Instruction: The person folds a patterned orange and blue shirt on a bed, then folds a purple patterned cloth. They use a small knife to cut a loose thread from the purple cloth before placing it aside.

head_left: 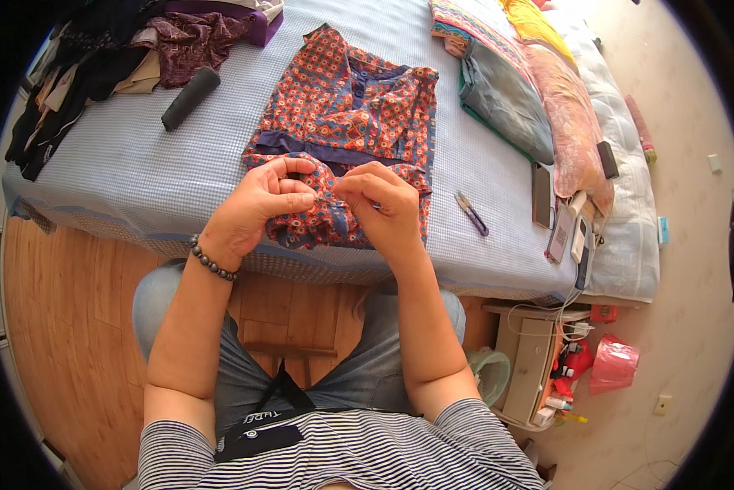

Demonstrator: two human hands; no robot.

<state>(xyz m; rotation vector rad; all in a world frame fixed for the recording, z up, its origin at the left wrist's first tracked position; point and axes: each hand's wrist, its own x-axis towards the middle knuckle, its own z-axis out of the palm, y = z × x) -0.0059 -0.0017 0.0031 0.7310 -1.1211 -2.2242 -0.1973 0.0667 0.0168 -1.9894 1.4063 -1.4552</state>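
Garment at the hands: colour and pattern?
Garment: mainly orange-red, small floral print, some dark blue; head view.

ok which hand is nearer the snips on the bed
Right. The right hand is left of the snips, at the patterned garment; the left hand is farther left.

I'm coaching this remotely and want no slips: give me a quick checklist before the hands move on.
1. Left hand on the patterned garment: ok, it grips a fold.
2. Right hand beside the left: ok, fingers curled over the cloth.
3. Anything pinched in the right hand: cannot tell, too small.
4. Garment flat: not ok, its lower part is bunched.
5. Snips apart from the garment: ok, on the bed cover.
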